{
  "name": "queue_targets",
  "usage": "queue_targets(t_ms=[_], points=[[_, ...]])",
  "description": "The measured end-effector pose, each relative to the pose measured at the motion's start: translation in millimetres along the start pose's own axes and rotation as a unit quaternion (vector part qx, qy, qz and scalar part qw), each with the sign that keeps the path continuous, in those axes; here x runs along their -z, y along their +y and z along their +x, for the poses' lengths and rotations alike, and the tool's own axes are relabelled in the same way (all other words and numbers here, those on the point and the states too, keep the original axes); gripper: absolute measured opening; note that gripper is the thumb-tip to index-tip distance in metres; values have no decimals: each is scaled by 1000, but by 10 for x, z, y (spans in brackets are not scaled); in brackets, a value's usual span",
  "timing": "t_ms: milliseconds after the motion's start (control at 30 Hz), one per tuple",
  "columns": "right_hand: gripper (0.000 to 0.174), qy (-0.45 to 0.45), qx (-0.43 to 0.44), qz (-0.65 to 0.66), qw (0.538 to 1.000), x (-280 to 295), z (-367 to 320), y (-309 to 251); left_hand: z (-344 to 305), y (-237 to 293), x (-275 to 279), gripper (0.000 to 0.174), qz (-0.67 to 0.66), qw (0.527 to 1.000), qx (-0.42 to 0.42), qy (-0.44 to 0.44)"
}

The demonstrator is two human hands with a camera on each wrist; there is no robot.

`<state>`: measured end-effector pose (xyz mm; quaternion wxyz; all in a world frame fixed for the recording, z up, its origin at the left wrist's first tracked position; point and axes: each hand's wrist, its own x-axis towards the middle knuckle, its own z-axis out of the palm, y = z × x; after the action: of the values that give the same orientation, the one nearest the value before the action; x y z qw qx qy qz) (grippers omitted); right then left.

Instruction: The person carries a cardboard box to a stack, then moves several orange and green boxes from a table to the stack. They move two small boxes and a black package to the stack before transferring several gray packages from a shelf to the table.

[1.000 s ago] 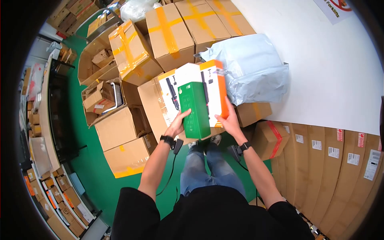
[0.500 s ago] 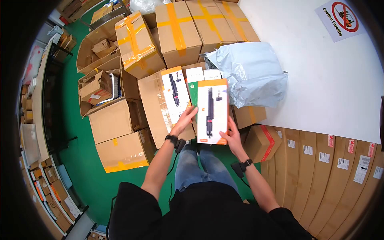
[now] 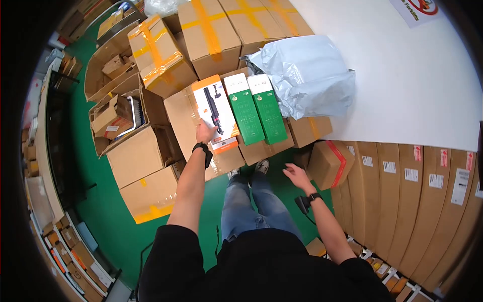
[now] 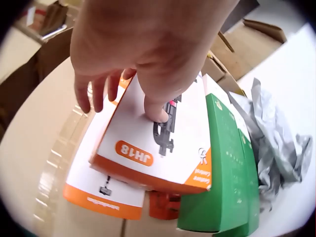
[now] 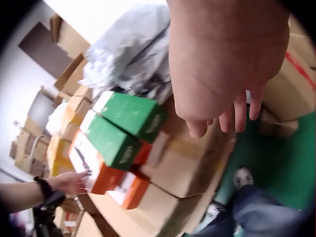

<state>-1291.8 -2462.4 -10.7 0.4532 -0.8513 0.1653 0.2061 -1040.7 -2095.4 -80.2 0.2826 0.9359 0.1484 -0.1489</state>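
Note:
In the head view my left hand [image 3: 205, 132] grips the left side of a white and orange box [image 3: 215, 103] printed with a black device. The left wrist view shows my thumb on the upper face of this box [image 4: 148, 133] and my fingers beyond its left edge. It lies over another white and orange box [image 4: 84, 170], partly hidden. Two green boxes with white ends, one left [image 3: 246, 118] and one right [image 3: 271, 116], lie side by side to its right. Holding nothing, my right hand [image 3: 298, 177] hangs over the floor with loose fingers.
A large carton [image 3: 181, 121] lies beneath the boxes. A grey plastic package [image 3: 312, 75] borders them on the right. Taped cartons [image 3: 211, 35] stand behind, open cartons [image 3: 151, 108] at left, and a red-taped carton [image 3: 329, 163] near my right hand.
The upper white and orange box has moved left from over the green boxes onto the other one. My right hand has let go and drawn back; both green boxes are uncovered.

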Motion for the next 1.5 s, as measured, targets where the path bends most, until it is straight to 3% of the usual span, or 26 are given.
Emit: queue_targets(t_ms=[33,100,167,233,300,367,433,467,500,533,600,667,800,867,1000,1067,1133,1233,1367,1467,1500], points=[[46,21,-41,-30,998,39,-235,241,79,-33,-88,74,0,1000,-9,-3],[42,71,-106,-53,990,81,-799,862,251,-180,-287,64,-151,988,-44,10],[40,65,-167,-106,978,160,-1452,1549,197,-380,-419,63,-172,981,-84,15],[39,69,-196,-140,968,163,-1994,2052,-224,-448,-283,65,-182,978,-105,13],[38,51,-324,-75,942,86,-2538,2460,-736,-790,-235,63,-145,982,-123,-9],[37,74,-346,-7,935,26,-2888,2484,-1065,-1436,-390,50,-226,959,-74,-156],[36,74,-345,64,933,-76,-3062,2447,-1476,-2220,-571,45,-244,936,8,-253],[35,66,-345,75,933,-167,-3172,2431,-1656,-2738,-749,25,-230,926,12,-298],[35,42,-327,64,942,-251,-3203,2497,-2293,-2838,-507,34,-158,956,65,-237],[35,17,-309,53,950,-356,-3216,2585,-2741,-3083,-400,42,-153,950,135,-236],[35,27,-255,46,966,-600,-3147,2770,-3386,-3631,-377,46,-123,938,228,-233],[36,29,-227,-1,974,-814,-3079,2909,-4103,-3834,-273,42,-158,918,298,-206],[31,29,-122,-67,990,-1060,-3055,2717,-5565,-4186,-38,44,-213,903,314,-199],[29,-18,-12,-113,993,-1415,-3112,2943,-6216,-4384,172,42,-208,903,313,-210],[28,-136,-8,-155,978,-1730,-3223,2727,-7369,-4814,401,40,-293,879,351,-136],[26,-138,-37,-129,981,-1960,-3143,2575,-7864,-5141,354,40,-320,859,389,-92],[21,-146,-70,-102,982,-2123,-3198,2078,-8227,-5344,351,39,-332,841,421,-70],[17,-176,-45,-127,975,-2523,-3093,1689,-8665,-5677,352,37,-396,804,442,-28],[16,-249,-38,-216,943,-3285,-3013,1112,-9243,-6168,365,36,-469,763,441,66],[15,-256,19,-315,914,-4046,-3062,325,-9735,-6893,92,36,-525,736,405,136],[14,-244,15,-294,924,-4302,-3147,27,-9864,-7039,131,34,-528,716,440,126]])
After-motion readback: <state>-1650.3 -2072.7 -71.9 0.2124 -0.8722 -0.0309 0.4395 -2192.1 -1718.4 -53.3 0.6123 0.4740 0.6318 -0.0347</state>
